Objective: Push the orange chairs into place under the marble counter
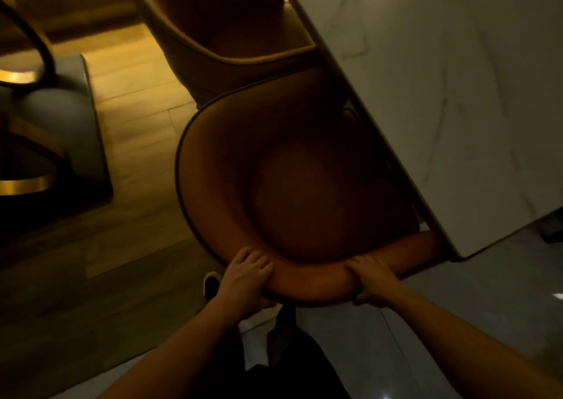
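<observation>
An orange chair (292,185) with a curved padded back stands right below me, its seat partly under the white marble counter (441,88). My left hand (246,280) grips the left part of the backrest rim, fingers curled over the top. My right hand (370,280) grips the rim further right in the same way. A second orange chair (225,24) stands beyond the first, its right side tucked under the counter's edge.
A wooden floor (134,124) lies to the left, pale tiles (457,307) to the lower right. A grey rug (76,130) with a dark and gold curved furniture base (27,72) sits at the left. My shoe (211,284) shows beside the left hand.
</observation>
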`<state>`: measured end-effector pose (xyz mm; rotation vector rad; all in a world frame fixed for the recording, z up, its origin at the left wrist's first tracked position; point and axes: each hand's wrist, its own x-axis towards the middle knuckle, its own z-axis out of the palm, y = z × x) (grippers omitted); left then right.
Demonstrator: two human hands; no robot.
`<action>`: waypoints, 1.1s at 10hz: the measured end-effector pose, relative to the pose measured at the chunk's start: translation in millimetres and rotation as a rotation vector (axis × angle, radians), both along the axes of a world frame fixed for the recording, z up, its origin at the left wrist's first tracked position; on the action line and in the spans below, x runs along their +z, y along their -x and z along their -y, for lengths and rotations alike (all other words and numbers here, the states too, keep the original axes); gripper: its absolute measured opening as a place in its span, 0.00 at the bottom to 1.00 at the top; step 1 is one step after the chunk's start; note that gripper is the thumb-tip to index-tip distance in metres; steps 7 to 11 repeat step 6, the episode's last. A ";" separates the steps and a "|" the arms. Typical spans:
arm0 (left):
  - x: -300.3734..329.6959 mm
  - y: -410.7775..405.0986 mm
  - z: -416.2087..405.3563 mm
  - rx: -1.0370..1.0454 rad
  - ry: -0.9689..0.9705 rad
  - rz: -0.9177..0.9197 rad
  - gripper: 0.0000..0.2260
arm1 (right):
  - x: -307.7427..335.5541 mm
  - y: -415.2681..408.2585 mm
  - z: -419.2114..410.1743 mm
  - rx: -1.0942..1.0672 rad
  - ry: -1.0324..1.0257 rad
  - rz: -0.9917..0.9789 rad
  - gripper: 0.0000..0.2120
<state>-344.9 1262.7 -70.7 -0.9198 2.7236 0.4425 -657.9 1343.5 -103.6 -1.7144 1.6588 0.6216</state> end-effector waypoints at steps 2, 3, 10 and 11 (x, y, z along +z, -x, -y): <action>22.2 -42.4 25.0 0.018 0.060 -0.072 0.32 | 33.9 -45.1 20.8 -0.162 -0.023 0.178 0.29; 32.5 -67.4 47.5 0.059 0.103 -0.097 0.30 | 46.4 -77.6 41.4 -0.251 0.037 0.210 0.25; 62.0 -163.8 141.2 0.298 0.066 -0.186 0.29 | 77.3 -186.3 136.1 -0.362 0.293 0.225 0.21; 62.0 -163.8 141.2 0.298 0.066 -0.186 0.29 | 77.3 -186.3 136.1 -0.362 0.293 0.225 0.21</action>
